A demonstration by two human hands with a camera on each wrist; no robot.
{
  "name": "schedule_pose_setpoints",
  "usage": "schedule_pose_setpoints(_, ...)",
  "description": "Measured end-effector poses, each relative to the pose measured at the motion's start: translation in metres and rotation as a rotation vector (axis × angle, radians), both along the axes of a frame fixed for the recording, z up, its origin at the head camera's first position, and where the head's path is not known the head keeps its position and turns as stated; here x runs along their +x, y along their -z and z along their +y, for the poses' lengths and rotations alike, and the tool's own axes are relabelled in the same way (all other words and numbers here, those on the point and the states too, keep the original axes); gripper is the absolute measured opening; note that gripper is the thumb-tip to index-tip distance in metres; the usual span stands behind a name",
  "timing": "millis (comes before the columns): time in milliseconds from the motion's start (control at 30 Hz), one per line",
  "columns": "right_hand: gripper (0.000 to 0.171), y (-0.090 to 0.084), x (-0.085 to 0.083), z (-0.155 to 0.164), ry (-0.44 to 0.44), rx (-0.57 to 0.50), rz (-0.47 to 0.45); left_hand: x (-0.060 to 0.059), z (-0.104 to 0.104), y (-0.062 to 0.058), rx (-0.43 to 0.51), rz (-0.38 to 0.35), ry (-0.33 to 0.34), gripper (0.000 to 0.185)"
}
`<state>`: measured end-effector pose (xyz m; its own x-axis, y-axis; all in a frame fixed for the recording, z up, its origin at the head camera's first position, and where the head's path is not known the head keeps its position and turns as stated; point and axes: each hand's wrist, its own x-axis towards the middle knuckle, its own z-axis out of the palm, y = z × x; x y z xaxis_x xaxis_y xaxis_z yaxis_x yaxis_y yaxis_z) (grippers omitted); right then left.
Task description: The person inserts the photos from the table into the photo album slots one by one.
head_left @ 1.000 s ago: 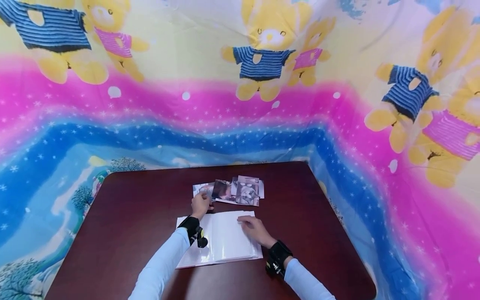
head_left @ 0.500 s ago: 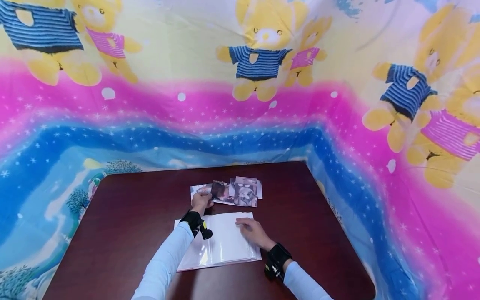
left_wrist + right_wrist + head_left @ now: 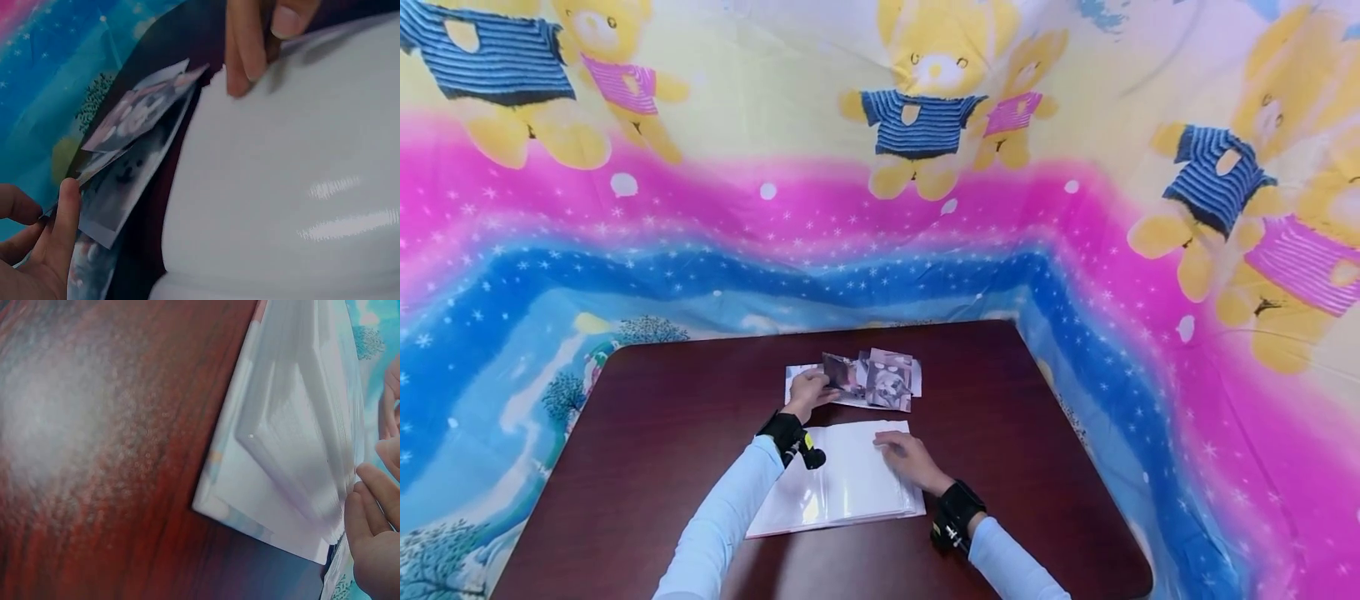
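**Pinching at the left, with the row running right**

A dark tabletop (image 3: 1007, 417) is seen from above. On it an album (image 3: 859, 471) is laid open, white glossy pages up. Just beyond its far edge, a pile of photos (image 3: 891, 385) is spread with its long axis running left to right. The pile's left end is met by the left hand (image 3: 807, 393), clearly the nearer one; the right page is touched near its far edge by the right hand (image 3: 912, 460), fingers extended, nothing seen held. Between left thumb and fingers a dark photo (image 3: 839, 372) appears to be pinched by its left edge, its body lying rightward. Part of the left page is hidden by the left forearm, the leftmost photo (image 3: 793, 377) is partly covered by the left hand, and the pinched edge is hard to make out.
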<state>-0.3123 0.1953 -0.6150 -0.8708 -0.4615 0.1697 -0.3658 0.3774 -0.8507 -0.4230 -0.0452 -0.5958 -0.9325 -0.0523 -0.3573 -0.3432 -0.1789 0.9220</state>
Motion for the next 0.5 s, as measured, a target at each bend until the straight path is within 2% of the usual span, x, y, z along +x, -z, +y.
schedule_pose_setpoints(133,0.026,-0.009,0.005,0.0,-0.018,-0.004,-0.025,0.002,0.002,-0.008,0.015,-0.002,0.021,0.039)
schedule_pose_setpoints(300,0.025,0.007,-0.003,0.001,-0.011,0.012,0.045,0.008,-0.006,-0.017,-0.023,0.025,0.032,0.043)
schedule_pose_setpoints(500,0.025,0.015,-0.016,-0.001,-0.014,0.045,0.068,0.02,-0.036,-0.014,-0.088,0.068,-0.048,0.042)
